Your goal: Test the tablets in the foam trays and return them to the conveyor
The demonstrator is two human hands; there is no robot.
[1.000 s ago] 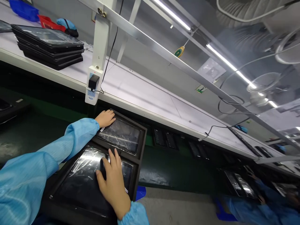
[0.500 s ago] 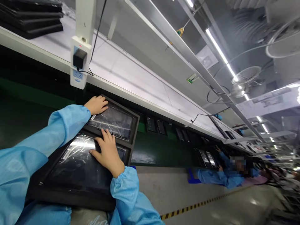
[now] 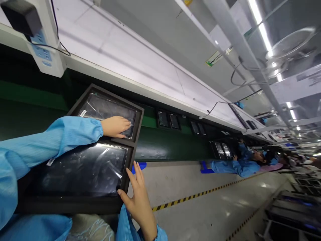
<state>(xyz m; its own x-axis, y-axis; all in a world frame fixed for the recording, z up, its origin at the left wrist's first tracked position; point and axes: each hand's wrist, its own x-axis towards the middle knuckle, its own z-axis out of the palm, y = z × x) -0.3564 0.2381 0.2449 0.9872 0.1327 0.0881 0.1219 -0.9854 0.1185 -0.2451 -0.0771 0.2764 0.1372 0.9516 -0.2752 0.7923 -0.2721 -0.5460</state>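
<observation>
A black foam tray (image 3: 139, 117) lies in front of me with two film-covered display panels in its two compartments. My left hand (image 3: 116, 126) rests flat, fingers out, on the right part of the far panel (image 3: 110, 106). The near panel (image 3: 82, 170) is larger in view and shows glare on its glossy film. At the tray's right edge is my right hand (image 3: 137, 195), fingers spread, its thumb and fingertips at the rim by the near panel. A small white label (image 3: 83, 113) shows on the far panel.
The green conveyor belt (image 3: 160, 145) runs off to the right, carrying more trays (image 3: 168, 119). Beyond it is a white shelf (image 3: 150, 75) with a power strip (image 3: 47, 55) and cable. A co-worker in blue sleeves (image 3: 235, 167) handles panels farther along.
My left hand has slid right across the far panel from its left end. My right hand has left the near panel's surface and moved down and right to the tray's edge. The view has shifted.
</observation>
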